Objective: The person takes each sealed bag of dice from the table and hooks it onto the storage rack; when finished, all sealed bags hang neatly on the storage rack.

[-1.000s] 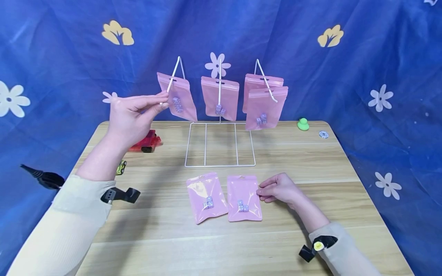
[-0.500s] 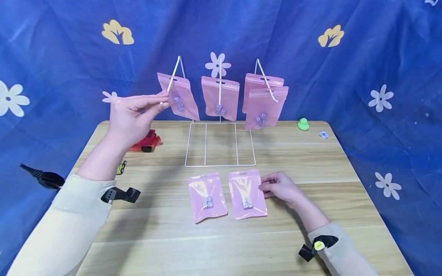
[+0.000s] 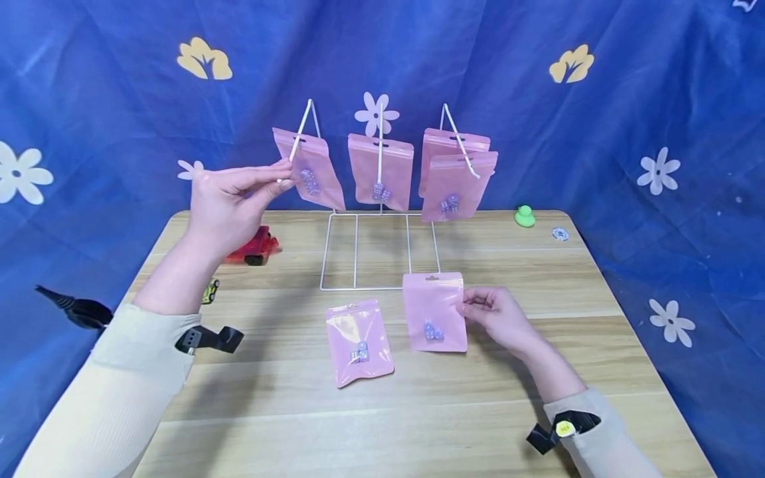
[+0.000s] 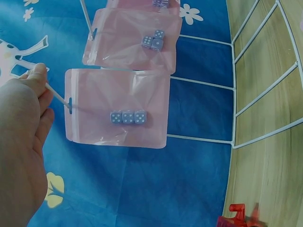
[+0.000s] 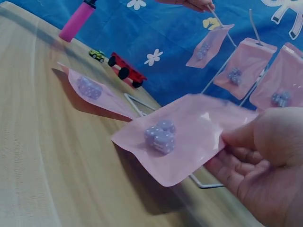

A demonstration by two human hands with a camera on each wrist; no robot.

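My left hand (image 3: 230, 199) pinches the tip of the left prong of a white wire rack (image 3: 355, 252). On that prong hangs a pink zip bag (image 4: 94, 97) with purple dice inside. In my right hand (image 3: 499, 318) is the right edge of another pink bag of dice (image 3: 435, 305), pinched between thumb and fingers and raised off the table, as the right wrist view shows. To its left a further pink bag (image 3: 358, 332) lies on the wood. The middle prong bears one bag (image 3: 382, 162); two more, the front one (image 3: 457, 179) overlapping the other, hang on the right prong.
A red toy vehicle (image 3: 257, 247) and a small green toy car (image 3: 210, 291) stand at the left, partly behind my left arm. A green rubber duck (image 3: 524, 216) and a round chip (image 3: 560, 234) lie at the back right. Blue cloth (image 3: 502, 60) hangs behind the table.
My right hand has lifted the right-hand bag off the table and moved it up toward the rack's base. The left hand stays on the prong tip.
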